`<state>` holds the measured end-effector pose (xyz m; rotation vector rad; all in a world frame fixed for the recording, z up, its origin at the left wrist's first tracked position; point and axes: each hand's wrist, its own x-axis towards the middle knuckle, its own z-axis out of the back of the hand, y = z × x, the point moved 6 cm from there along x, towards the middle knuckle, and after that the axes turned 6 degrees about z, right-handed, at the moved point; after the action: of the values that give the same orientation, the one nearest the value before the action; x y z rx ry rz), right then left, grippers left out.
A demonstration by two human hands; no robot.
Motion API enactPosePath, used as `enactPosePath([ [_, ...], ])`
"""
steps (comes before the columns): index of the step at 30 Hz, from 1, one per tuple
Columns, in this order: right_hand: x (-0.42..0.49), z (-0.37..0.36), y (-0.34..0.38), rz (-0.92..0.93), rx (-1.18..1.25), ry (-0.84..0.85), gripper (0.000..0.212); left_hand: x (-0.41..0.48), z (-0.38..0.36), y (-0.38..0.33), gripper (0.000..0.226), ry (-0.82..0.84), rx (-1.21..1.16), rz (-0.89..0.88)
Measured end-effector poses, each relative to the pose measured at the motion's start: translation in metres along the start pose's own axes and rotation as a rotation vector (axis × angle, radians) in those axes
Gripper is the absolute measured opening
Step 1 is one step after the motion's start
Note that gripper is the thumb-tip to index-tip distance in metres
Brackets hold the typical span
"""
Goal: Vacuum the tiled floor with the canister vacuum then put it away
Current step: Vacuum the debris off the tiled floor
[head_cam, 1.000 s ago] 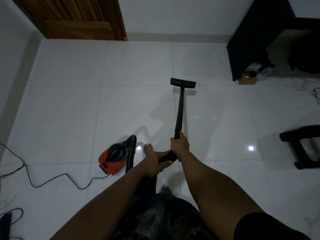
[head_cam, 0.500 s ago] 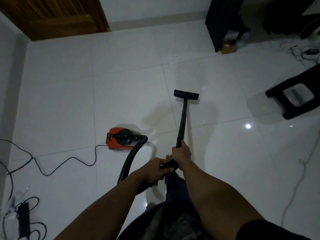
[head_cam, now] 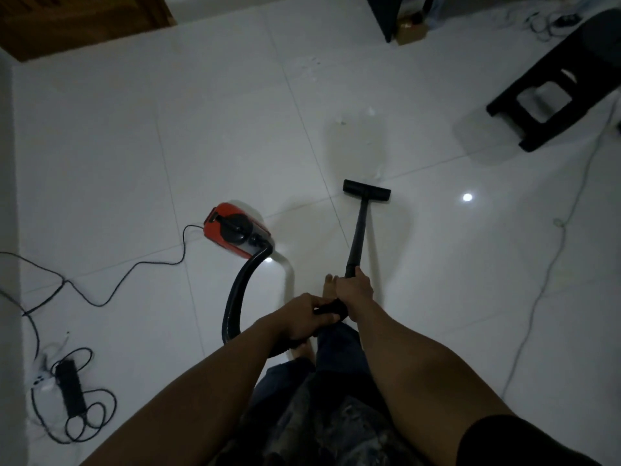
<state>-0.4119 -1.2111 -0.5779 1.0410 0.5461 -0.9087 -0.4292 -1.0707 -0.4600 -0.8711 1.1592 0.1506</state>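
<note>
Both hands are gripping the wand [head_cam: 358,233], right hand [head_cam: 354,287] ahead, left hand [head_cam: 304,316] behind at the hose [head_cam: 235,297] end. Its nozzle [head_cam: 367,190] is lying on the floor [head_cam: 134,146] at twelve o'clock, canister [head_cam: 235,232] at ten; pressing it flat while pushing toward the specks [head_cam: 370,111] is looking wisest.

Right hand [head_cam: 354,287] grips the near end of the black straight vacuum wand [head_cam: 358,237]. Left hand [head_cam: 307,314], just behind and left of it, holds the end of the black flexible hose [head_cam: 242,290].

- Wand runs forward from the right hand to the black flat floor head [head_cam: 367,190], which is down on the white tiled floor [head_cam: 201,129].
- Red canister vacuum [head_cam: 235,232] on the floor, ahead-left of the left hand. The hose arcs back from it to that hand.
- Black power cord [head_cam: 134,274] trails left from the canister.
- Black power strip [head_cam: 70,388] far left, behind both hands.
- Black plastic stool [head_cam: 551,95] well ahead-right of the right hand.
</note>
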Motion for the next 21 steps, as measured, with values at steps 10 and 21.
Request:
enactPosePath([
  [10,0.036,0.042,-0.026,-0.017,-0.162,0.035,0.073,0.032,-0.039,-0.028,0.043,0.033,0.069,-0.024],
  [21,0.114,0.142,0.030,0.084,-0.231,0.077,0.069,0.116,-0.073,-0.121,0.051,0.053,-0.019,0.095],
])
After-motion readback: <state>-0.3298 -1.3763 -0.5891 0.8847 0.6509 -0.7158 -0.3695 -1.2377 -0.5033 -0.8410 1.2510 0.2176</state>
